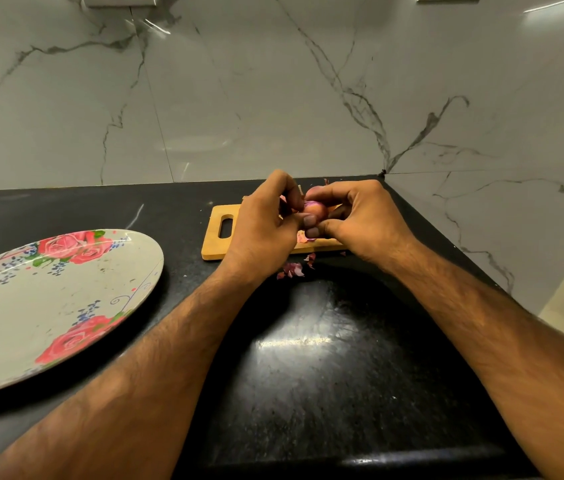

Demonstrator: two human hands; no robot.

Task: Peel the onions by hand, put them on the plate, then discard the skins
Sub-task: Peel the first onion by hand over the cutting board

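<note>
A black counter (308, 382) runs to a marble wall (239, 98). On its left sits a rose-patterned plate (24, 306), well apart from the wooden board (214, 244) further back. Both hands meet above the board: the left hand (262, 225) and right hand (365, 220) curl round a small onion (313, 209), fingertips pinching at it. Purple skins (294, 270) lie on the counter just in front of the board.
</note>
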